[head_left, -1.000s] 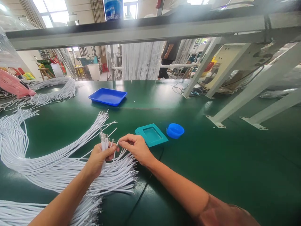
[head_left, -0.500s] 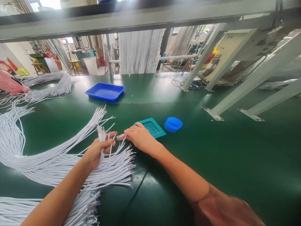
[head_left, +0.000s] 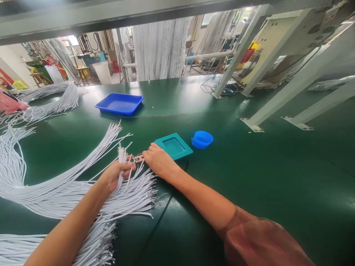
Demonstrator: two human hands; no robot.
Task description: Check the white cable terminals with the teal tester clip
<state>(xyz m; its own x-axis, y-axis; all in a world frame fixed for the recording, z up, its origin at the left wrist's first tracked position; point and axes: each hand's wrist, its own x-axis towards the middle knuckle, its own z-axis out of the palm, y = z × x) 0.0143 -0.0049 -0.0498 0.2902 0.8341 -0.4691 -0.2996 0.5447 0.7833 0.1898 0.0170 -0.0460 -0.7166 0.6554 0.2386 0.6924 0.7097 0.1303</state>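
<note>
My left hand is closed round a small upright bunch of white cables, their stripped ends pointing up. My right hand is closed beside it, pinching a small pinkish clear piece with thin wire at it, just left of the teal tray. Under both hands lies a big spread of long white cables on the green table. A small blue round cup stands right of the teal tray.
A blue rectangular tray sits farther back. More white cable bundles lie at far left beside a pink object. White metal frame legs stand on the table at right. Cables hang behind the table.
My right hand slid down and left to the table by the teal tray's corner, taking hold of the small pinkish piece. The view tilted, shifting everything upward. My left hand keeps its bunch.
</note>
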